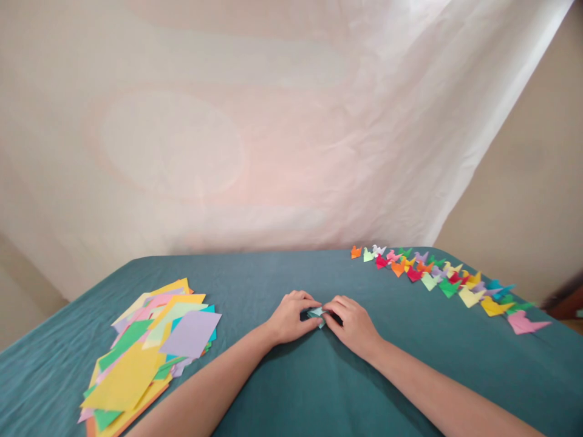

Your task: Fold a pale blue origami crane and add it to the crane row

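Note:
A small folded piece of pale blue origami paper (pixel 317 312) is held low over the middle of the table, partly covered by fingers. My left hand (pixel 294 315) grips its left side, thumb below and fingers above. From the other side my right hand (pixel 350 321) pinches its right edge between thumb and forefinger. The two hands nearly meet at the paper. Its exact folded shape is too small to make out.
A loose pile of coloured paper sheets (pixel 132 376) lies at the left, topped by a lilac sheet (pixel 191 334). Rows of small folded paper birds (pixel 449 288) stand along the right edge. A dark green cloth (pixel 282 388) covers the table; a pale curtain (pixel 273 121) hangs behind.

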`<control>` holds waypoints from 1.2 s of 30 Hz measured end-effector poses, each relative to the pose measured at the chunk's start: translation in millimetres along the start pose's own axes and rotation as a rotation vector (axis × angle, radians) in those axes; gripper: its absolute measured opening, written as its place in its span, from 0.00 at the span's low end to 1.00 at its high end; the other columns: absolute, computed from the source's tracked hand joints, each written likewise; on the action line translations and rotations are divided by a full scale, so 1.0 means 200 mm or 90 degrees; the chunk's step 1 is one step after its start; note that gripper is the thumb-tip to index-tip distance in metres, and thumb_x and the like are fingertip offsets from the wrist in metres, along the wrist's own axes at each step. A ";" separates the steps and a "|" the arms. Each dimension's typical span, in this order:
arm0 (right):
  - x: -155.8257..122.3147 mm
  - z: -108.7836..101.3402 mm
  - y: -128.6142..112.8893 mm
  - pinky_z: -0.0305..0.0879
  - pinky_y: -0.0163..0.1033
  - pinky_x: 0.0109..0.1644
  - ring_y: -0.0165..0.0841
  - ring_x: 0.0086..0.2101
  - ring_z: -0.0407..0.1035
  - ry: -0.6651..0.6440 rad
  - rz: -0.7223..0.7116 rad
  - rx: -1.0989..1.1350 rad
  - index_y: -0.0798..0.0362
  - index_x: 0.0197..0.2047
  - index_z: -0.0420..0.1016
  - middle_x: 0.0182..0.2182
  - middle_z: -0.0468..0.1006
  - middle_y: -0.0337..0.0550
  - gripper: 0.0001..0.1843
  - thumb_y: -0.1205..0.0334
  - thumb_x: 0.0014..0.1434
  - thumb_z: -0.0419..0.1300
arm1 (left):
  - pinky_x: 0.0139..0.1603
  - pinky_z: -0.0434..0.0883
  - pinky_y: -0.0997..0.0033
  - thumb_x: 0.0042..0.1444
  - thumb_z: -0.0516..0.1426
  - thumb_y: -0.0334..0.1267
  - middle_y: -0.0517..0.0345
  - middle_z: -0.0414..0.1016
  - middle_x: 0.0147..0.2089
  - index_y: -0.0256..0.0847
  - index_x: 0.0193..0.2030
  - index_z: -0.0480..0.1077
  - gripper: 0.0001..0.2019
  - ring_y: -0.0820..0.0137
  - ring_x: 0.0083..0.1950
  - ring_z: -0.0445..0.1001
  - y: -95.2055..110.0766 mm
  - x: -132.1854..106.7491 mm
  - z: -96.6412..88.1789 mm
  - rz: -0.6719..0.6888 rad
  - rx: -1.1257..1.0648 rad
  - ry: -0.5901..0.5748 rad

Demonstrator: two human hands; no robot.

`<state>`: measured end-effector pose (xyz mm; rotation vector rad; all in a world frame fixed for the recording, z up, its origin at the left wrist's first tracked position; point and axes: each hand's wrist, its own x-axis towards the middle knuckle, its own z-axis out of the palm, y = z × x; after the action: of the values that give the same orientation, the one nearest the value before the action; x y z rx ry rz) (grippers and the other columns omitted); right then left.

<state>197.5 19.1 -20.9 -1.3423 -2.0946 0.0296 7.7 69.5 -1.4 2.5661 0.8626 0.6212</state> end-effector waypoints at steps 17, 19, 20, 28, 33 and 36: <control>0.01 -0.02 0.09 0.63 0.40 0.41 0.34 0.35 0.67 -0.031 0.071 0.186 0.52 0.36 0.75 0.32 0.74 0.42 0.08 0.69 0.54 0.56 | 0.47 0.63 0.68 0.54 0.56 0.38 0.57 0.73 0.42 0.46 0.44 0.73 0.11 0.65 0.45 0.69 0.02 0.01 0.02 -0.023 0.008 0.017; 0.02 -0.02 0.10 0.63 0.40 0.42 0.34 0.36 0.68 -0.054 0.075 0.203 0.51 0.35 0.76 0.33 0.74 0.42 0.07 0.67 0.55 0.57 | 0.47 0.63 0.68 0.53 0.57 0.39 0.57 0.73 0.42 0.46 0.43 0.74 0.11 0.65 0.45 0.69 0.02 0.01 0.03 -0.035 0.008 0.019; 0.02 -0.03 0.10 0.63 0.40 0.43 0.34 0.36 0.68 -0.066 0.074 0.207 0.51 0.34 0.76 0.33 0.74 0.42 0.07 0.67 0.55 0.57 | 0.47 0.63 0.68 0.53 0.57 0.40 0.57 0.73 0.42 0.46 0.43 0.74 0.11 0.65 0.45 0.69 0.01 0.01 0.03 -0.041 0.005 0.021; 0.03 -0.05 0.10 0.61 0.39 0.44 0.33 0.36 0.68 -0.108 0.083 0.218 0.49 0.34 0.78 0.33 0.75 0.40 0.08 0.62 0.58 0.56 | 0.48 0.64 0.69 0.50 0.60 0.42 0.58 0.73 0.42 0.46 0.42 0.74 0.12 0.66 0.45 0.69 -0.03 0.03 0.06 -0.069 -0.041 0.028; 0.04 -0.03 0.10 0.61 0.39 0.43 0.32 0.36 0.69 -0.099 0.091 0.222 0.49 0.34 0.78 0.33 0.75 0.40 0.08 0.61 0.58 0.57 | 0.48 0.64 0.69 0.51 0.59 0.42 0.58 0.73 0.42 0.46 0.42 0.74 0.12 0.66 0.45 0.70 -0.03 0.03 0.06 -0.070 -0.047 0.026; 0.04 -0.02 0.11 0.61 0.39 0.42 0.33 0.35 0.69 -0.100 0.090 0.221 0.49 0.33 0.78 0.32 0.76 0.40 0.08 0.61 0.58 0.57 | 0.48 0.64 0.68 0.51 0.59 0.41 0.58 0.74 0.42 0.46 0.43 0.74 0.11 0.65 0.45 0.70 -0.03 0.03 0.06 -0.075 -0.047 0.024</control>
<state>215.4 34.1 -21.4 -1.3018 -1.9999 0.5499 16.3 75.2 -12.5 2.4260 0.9759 0.6549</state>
